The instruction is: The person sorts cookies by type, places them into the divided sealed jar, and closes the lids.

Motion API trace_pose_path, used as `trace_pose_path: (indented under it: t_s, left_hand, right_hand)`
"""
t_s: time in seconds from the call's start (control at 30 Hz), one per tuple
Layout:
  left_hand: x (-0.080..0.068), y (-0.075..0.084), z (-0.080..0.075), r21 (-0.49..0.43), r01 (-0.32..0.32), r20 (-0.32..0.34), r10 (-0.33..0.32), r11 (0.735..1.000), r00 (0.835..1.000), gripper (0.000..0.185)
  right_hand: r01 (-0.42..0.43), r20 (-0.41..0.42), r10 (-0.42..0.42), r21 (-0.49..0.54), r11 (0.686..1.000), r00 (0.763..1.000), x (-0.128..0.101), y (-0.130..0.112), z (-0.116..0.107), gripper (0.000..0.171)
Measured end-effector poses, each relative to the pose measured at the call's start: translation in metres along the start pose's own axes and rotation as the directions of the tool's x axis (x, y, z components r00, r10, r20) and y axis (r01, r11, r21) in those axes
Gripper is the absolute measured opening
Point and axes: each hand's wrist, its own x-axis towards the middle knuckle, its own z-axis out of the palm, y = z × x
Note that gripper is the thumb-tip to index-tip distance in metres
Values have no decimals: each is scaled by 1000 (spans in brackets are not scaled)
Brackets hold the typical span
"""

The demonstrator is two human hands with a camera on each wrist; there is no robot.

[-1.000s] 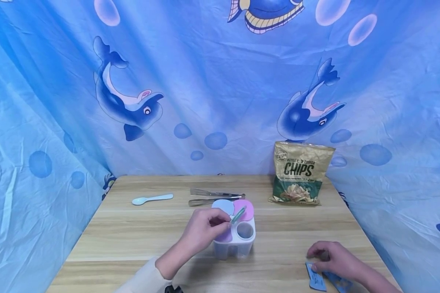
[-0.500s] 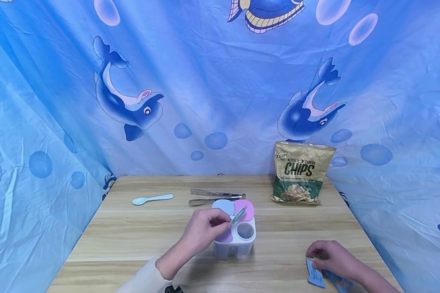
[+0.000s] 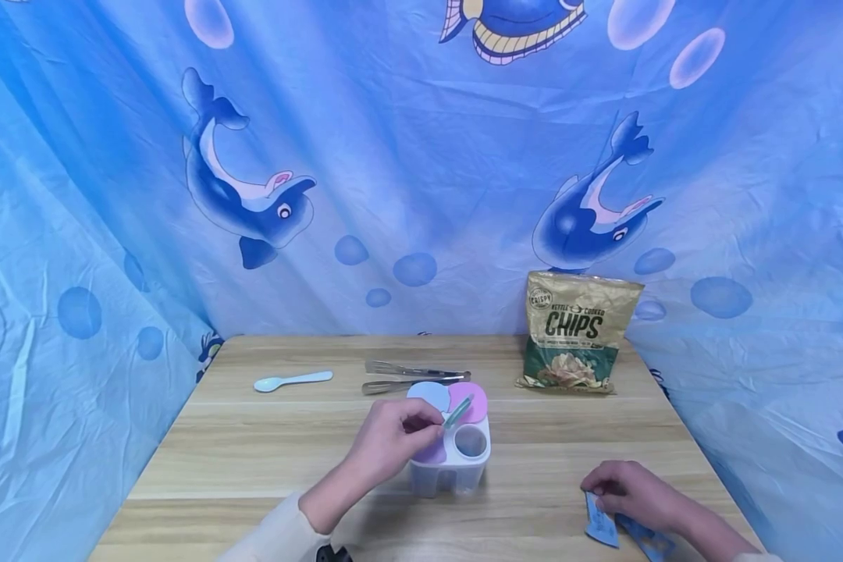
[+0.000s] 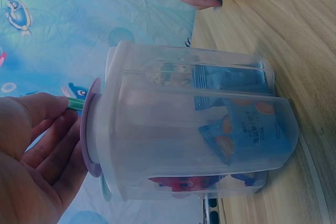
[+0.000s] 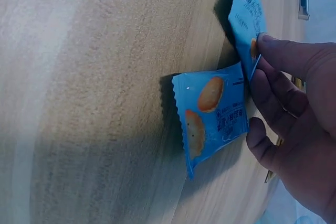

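Observation:
A clear four-cell plastic container (image 3: 452, 467) with pastel flap lids stands mid-table. My left hand (image 3: 432, 428) rests against its left side and pinches a green lid tab (image 3: 457, 412); one front cell is uncovered. In the left wrist view the container (image 4: 194, 129) holds blue snack packets (image 4: 236, 135), and my left hand (image 4: 63, 124) pinches the green tab (image 4: 75, 104). At the front right, my right hand (image 3: 599, 499) pinches a blue snack packet (image 3: 600, 527) by its edge. A second packet (image 3: 648, 538) lies under the hand. The right wrist view shows the pinched packet (image 5: 248, 19) and the flat one (image 5: 212, 114).
A chips bag (image 3: 578, 332) stands at the table's back right. Metal tongs (image 3: 410, 376) and a pale blue spoon (image 3: 291, 382) lie behind the container. The wooden table (image 3: 253, 445) is walled by a blue dolphin curtain (image 3: 421, 156) on three sides.
My right hand has shifted slightly left and tipped the pinched blue packet up on its edge. My left hand and the container have not moved.

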Motion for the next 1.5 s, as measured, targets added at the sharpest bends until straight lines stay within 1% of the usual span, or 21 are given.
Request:
trace_pose_path:
  t_s: [0.27,0.4,0.5,0.6,0.7,0.8,0.9,1.07,1.17,1.23,1.37,1.43,1.5]
  left_hand:
    - [0,-1,0,-1,3,4,-3,1000,1000,11]
    - [0,-1,0,2,-6,-3,6,1000,1000,12]
    - [1,-1,0,3,-9,-5,9,1000,1000,12]
    - [1,-1,0,3,-5,0,5,1000,1000,11]
    - [0,-1,-1,5,-2,3,2,1000,1000,11]
    - [0,-1,-1,6,-2,4,2,1000,1000,11]
    - [1,0,-1,3,-3,6,3,1000,1000,11]
    - [1,1,-1,0,-4,3,4,1000,1000,11]
    - [1,2,-1,-3,-5,0,5,1000,1000,11]
    - [1,2,-1,-5,-7,1,7,1000,1000,12]
    - [1,1,-1,-3,-6,5,6,1000,1000,12]
    - [1,1,-1,1,-3,8,3,1000,1000,11]
    - [1,1,-1,4,2,9,-2,1000,1000,11]
  right_hand:
    - [17,17,-18,28,999,1000,1,-6,-1,21]
    - [17,36,-19,52,999,999,1,-8,-3,28]
    - [-8,34,7,31,999,999,2,-8,-3,34]
    - [-42,20,42,12,999,999,4,-9,-2,34]
    - [-50,7,50,5,999,999,7,-11,-2,30]
    - [-33,-9,33,-12,999,999,10,-14,-3,26]
    - [-3,-42,1,-60,998,999,13,-17,-6,22]
    - [36,-104,-47,-106,994,994,17,-32,-15,23]
    - [59,-143,-77,-130,990,987,21,-49,-22,26]
    - [82,-178,-111,-160,984,978,23,-62,-26,23]
    - [117,-258,-179,-239,964,949,29,-87,-33,16]
    - [136,-294,-218,-274,952,931,32,-99,-34,16]
    - [151,-317,-243,-289,946,917,36,-111,-35,17]
